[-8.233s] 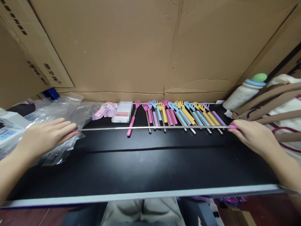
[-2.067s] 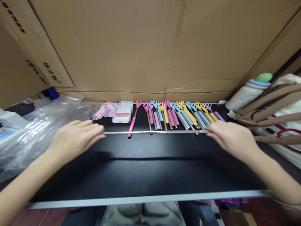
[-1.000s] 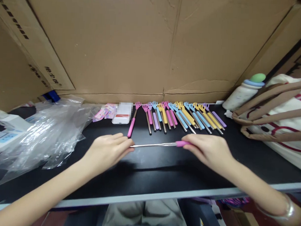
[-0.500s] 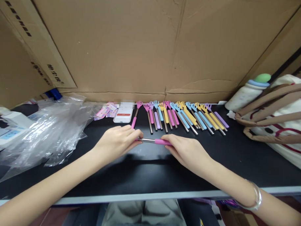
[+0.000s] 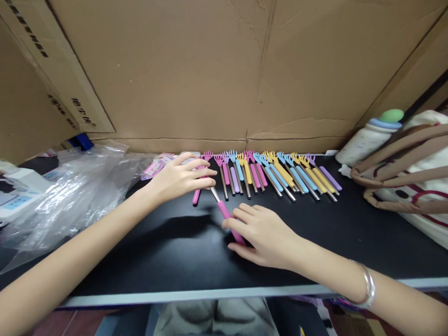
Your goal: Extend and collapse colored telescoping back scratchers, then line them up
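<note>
A collapsed pink back scratcher [image 5: 227, 214] slants above the black tabletop, its steel rod pointing up and to the left. My right hand [image 5: 268, 233] has thumb and fingers around its pink handle. At the rod's far end is my left hand [image 5: 183, 176], fingers stretched and apart; whether they touch the rod I cannot tell. The scratcher's claw head is hidden by the left hand. Another pink back scratcher [image 5: 196, 196] lies partly under that hand. To the right, several pink, purple, blue and yellow back scratchers [image 5: 278, 175] lie in a row.
Clear plastic bags [image 5: 79, 197] and a white power strip [image 5: 19, 195] are at left. Pink printed cards [image 5: 156, 166] lie beside a mostly covered phone [image 5: 190, 153]. A white bottle [image 5: 368, 141] and a cloth bag [image 5: 422, 175] stand at right. Cardboard [image 5: 175, 78] walls the back.
The long rod between my hands has been pushed together to a short one. Since then my left hand has spread and moved up-left, and the scratcher has turned from level to slanted in my right hand.
</note>
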Tool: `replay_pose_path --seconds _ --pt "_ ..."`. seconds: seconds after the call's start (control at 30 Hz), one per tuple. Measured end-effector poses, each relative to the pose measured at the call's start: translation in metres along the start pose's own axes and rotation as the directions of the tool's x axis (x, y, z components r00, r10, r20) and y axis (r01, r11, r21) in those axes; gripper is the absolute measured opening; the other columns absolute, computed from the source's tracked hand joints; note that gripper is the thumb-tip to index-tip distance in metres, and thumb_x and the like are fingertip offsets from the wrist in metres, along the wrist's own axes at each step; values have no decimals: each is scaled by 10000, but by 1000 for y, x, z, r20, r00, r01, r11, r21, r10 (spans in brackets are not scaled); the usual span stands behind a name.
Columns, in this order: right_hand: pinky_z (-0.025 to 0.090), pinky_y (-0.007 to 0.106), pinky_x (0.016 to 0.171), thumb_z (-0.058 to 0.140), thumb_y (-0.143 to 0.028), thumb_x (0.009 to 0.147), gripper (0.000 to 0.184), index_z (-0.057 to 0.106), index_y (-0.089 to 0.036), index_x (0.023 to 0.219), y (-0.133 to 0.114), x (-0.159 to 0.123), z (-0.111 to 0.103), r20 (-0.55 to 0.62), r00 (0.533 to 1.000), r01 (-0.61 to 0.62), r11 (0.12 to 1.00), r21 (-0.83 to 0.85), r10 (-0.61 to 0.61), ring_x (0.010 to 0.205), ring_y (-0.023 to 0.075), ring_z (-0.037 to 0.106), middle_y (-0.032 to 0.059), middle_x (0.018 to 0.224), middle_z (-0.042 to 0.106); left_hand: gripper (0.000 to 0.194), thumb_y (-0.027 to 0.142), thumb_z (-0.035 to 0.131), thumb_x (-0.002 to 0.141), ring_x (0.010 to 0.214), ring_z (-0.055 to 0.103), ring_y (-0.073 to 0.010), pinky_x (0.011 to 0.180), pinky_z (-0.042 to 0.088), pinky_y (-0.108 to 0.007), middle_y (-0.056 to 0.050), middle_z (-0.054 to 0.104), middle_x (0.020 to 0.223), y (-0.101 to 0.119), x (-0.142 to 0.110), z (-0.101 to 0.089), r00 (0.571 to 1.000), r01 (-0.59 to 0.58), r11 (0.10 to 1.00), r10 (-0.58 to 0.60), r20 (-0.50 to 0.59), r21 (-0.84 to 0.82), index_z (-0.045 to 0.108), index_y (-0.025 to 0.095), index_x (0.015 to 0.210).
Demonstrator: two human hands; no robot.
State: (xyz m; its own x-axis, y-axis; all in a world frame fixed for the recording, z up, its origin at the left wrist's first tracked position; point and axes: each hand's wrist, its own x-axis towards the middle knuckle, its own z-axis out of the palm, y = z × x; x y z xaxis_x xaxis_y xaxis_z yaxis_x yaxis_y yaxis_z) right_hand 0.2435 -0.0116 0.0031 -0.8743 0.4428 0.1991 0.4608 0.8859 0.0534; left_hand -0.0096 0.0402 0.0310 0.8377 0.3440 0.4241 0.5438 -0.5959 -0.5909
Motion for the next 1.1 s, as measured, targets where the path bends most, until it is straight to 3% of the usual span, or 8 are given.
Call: replay_pose_path --seconds 0.17,0.3,0.4,0.6,0.8,0.97,1.1 --pt "397 326 722 519 -631 762 547 543 -184 1075 -4 1 6 53 998 24 989 143 -32 876 202 487 71 979 566 218 254 430 931 1031 544 -128 867 370 -299 5 634 1134 7 8 21 993 -68 995 74 94 -69 631 298 1001" --pt "402 335 713 527 -665 734 588 548 -178 1062 -3 5 13 30 999 11 991 136 -15 870 210 488 75 955 562 219 196 435 919 844 557 -121 698 369 -268 11 649 977 14 7 34 994 -66 998 67 81 -24 618 279 1007" --pt "410 341 721 515 -679 733 601 547 -174 1058 -2 10 17 15 1000 -2 991 132 0 872 211 492 78 965 556 223 164 458 901 815 550 -127 637 357 -261 11 651 939 20 4 38 997 -40 999 38 74 16 604 251 1045" --pt "435 351 748 489 -640 779 580 522 -164 1110 6 19 22 -4 1000 -26 987 158 27 881 206 507 90 1040 549 284 166 485 881 860 553 -144 626 374 -259 -21 637 995 29 3 27 988 62 997 -68 141 44 557 239 1146" --pt "437 339 759 497 -601 792 542 521 -159 1105 19 34 29 1 999 -32 992 121 32 888 207 520 93 1038 548 168 175 482 869 801 555 -151 604 366 -263 -10 634 889 34 -4 7 979 153 986 -161 128 68 606 221 972" --pt "408 341 761 495 -558 804 479 531 -159 1066 25 46 34 -15 997 -74 995 63 75 899 215 502 87 988 550 193 300 464 892 802 563 -156 606 384 -266 -32 628 909 40 -17 6 957 241 971 -239 167 8 619 207 960" --pt "350 365 797 479 -525 820 444 550 -145 1039 26 53 39 -59 997 -40 999 -25 38 909 230 468 98 974 553 243 365 478 879 840 563 -177 613 404 -275 -40 621 930 41 -24 9 920 334 941 -312 237 -55 610 218 1021"
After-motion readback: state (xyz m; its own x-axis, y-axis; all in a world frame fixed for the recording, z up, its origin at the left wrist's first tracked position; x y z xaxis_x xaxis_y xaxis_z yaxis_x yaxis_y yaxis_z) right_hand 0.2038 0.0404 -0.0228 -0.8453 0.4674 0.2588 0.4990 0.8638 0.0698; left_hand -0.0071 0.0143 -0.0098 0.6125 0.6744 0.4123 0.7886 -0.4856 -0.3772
